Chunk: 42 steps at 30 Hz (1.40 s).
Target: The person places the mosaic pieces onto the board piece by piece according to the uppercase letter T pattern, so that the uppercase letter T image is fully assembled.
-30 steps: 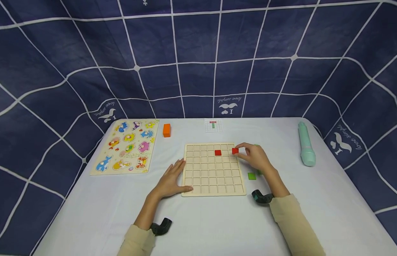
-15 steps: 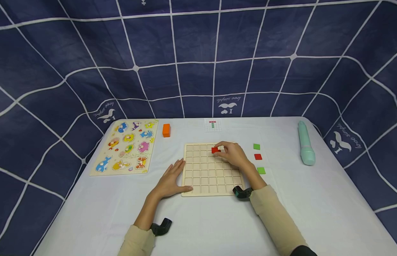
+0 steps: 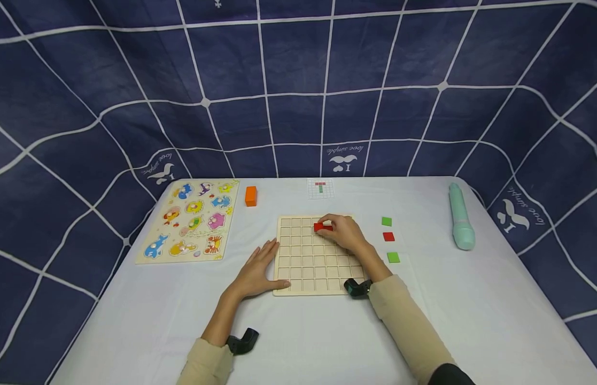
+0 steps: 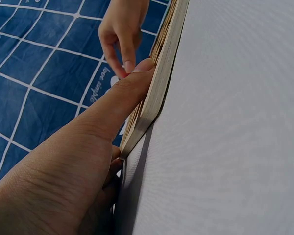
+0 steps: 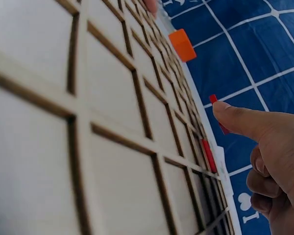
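A wooden grid board (image 3: pixel 317 267) lies on the white table. My right hand (image 3: pixel 343 232) pinches a red square tile (image 3: pixel 318 226) between thumb and forefinger, over the second row from the back. In the right wrist view, that tile stands tilted above the grid, apart from a second red tile (image 5: pixel 209 155) that sits in a cell beside it. My left hand (image 3: pixel 254 272) rests at the board's left side, its fingers extended along the edge and its thumb lying across the front left corner.
Right of the board lie two green tiles (image 3: pixel 386 221) and a red tile (image 3: pixel 388 236). Behind it is a printed pattern card (image 3: pixel 320 189). An orange block (image 3: pixel 251 196) and an animal picture board (image 3: pixel 187 222) are at left; a mint-green cylinder (image 3: pixel 460 216) is far right.
My right hand has carried the red tile leftward from the board's right edge, past the placed red tile, to its left side. My left hand has stayed where it was.
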Each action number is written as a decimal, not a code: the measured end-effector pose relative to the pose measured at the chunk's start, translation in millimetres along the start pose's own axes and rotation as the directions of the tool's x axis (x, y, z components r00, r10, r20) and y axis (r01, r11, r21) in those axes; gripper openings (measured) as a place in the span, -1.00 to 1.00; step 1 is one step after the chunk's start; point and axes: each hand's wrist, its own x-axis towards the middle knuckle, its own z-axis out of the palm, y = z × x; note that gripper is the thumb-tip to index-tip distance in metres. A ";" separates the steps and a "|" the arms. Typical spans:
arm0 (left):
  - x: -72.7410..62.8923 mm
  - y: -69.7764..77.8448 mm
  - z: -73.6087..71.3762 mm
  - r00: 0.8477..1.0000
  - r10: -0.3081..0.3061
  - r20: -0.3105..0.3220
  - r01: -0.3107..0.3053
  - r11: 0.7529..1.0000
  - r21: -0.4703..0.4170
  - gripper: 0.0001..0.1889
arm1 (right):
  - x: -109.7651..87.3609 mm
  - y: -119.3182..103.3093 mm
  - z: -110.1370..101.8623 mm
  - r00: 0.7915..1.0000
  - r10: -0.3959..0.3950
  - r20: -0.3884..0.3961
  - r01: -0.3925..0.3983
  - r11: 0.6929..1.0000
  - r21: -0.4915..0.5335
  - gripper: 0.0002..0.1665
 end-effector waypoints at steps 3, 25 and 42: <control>-0.2 -0.8 0.5 1.000 0.003 -0.008 -0.003 1.000 0.000 0.16 | 0.5 2.0 3.7 1.000 -0.002 0.010 0.002 1.000 -0.013 -0.65; 1.2 -5.7 3.1 1.000 -0.003 0.006 0.003 1.000 0.015 0.17 | 1.5 6.4 13.8 1.000 0.005 0.010 -0.004 0.998 -0.066 -0.63; 2.2 -7.1 5.2 1.000 0.000 -0.004 0.000 1.000 0.013 0.18 | -6.9 6.5 4.5 1.000 -0.014 0.006 0.014 1.000 -0.017 -0.62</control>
